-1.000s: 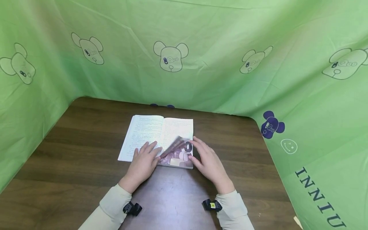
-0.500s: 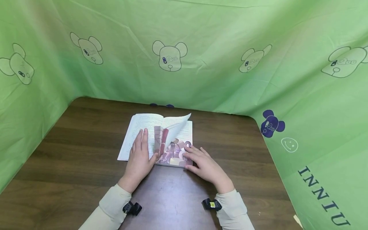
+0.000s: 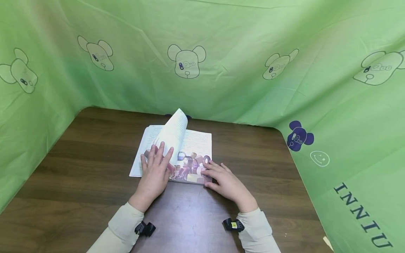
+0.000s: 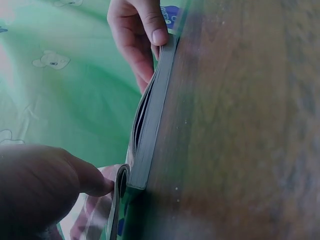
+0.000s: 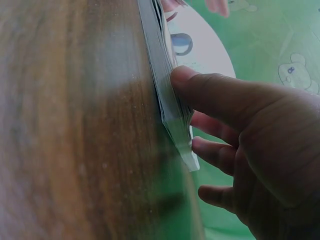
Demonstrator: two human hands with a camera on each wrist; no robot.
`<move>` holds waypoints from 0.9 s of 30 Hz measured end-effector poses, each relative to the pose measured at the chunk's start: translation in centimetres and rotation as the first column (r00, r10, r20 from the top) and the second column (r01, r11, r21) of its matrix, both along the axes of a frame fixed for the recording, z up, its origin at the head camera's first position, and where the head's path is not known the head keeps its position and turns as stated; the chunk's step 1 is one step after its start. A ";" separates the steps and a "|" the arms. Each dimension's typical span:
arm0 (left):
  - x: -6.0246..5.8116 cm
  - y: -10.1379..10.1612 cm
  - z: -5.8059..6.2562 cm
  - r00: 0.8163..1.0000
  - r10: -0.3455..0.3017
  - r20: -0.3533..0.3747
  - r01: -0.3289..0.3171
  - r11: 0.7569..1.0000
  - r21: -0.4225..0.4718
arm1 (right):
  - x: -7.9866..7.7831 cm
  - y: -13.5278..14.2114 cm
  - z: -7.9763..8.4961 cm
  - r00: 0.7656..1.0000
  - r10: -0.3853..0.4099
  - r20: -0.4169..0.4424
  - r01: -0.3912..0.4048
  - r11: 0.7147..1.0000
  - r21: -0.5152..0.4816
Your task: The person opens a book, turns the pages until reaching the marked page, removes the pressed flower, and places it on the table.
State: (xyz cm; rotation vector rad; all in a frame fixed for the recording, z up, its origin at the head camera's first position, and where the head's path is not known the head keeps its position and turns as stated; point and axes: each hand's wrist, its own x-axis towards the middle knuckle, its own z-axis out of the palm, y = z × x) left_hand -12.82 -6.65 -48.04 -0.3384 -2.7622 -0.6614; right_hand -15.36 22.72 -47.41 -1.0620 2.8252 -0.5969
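Observation:
An open book lies on the table, printed text on its pages and a coloured picture along the lower right page. One leaf stands curled up near the spine, its top corner leaning over the left page. My left hand lies with spread fingers over the lower part of that leaf and the left page. In the left wrist view its thumb touches the folded paper beside the spine. At the lower right corner, my right hand rests its fingers on the page, the thumb against the book's near edge.
The brown wooden table extends around the book on all sides. A green cloth with bear-head drawings hangs behind it and at both sides. Each wrist wears a small black camera.
The leaf has swung from the right over to the left, past the spine. The left hand's fingers have spread over it. My right hand has shifted slightly inward onto the page corner.

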 end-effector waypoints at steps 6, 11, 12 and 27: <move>0.2 0.1 -0.2 0.998 -0.051 0.025 0.052 0.998 -0.031 | 0.0 0.0 0.0 1.000 -0.002 0.012 0.002 1.000 0.004; 0.3 0.1 -0.3 0.995 -0.072 0.070 0.076 0.995 -0.068 | -0.1 0.1 -0.1 1.000 -0.010 0.018 0.010 1.000 0.012; 0.3 0.1 -0.3 0.994 -0.073 0.079 0.079 0.994 -0.076 | -0.1 0.2 -0.1 1.000 -0.011 0.019 0.011 1.000 0.012; 0.4 -0.1 -1.0 0.992 -0.024 0.120 0.028 0.999 -0.034 | 0.0 0.2 -0.1 1.000 0.018 -0.017 -0.018 1.000 -0.010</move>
